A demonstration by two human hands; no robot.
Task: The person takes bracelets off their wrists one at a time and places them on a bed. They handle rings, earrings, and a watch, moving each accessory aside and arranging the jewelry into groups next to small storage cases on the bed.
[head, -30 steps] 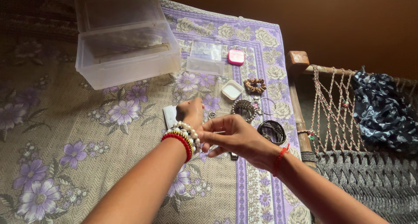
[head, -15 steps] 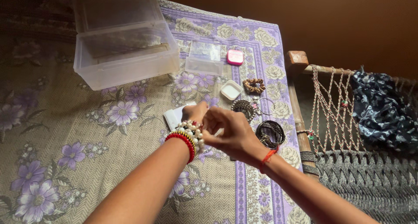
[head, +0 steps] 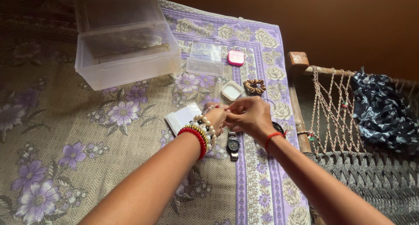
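Upper left: clear plastic box [head: 126,54], lid open, on the floral bedsheet [head: 65,133]. Centre: left hand [head: 217,116], loosely curled, its wrist carrying stacked bracelets [head: 201,133], red and pearl. Right hand [head: 251,115] touches it, fingertips pinched on a bead bracelet [head: 211,107] at the left hand's knuckles. Wristwatch [head: 233,145] lies just below.

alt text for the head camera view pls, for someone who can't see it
Two bare hands meet over a floral bedsheet: the right hand works at the stacked bead bracelets on the left hand. A wristwatch lies just below; a clear plastic box sits open further back.
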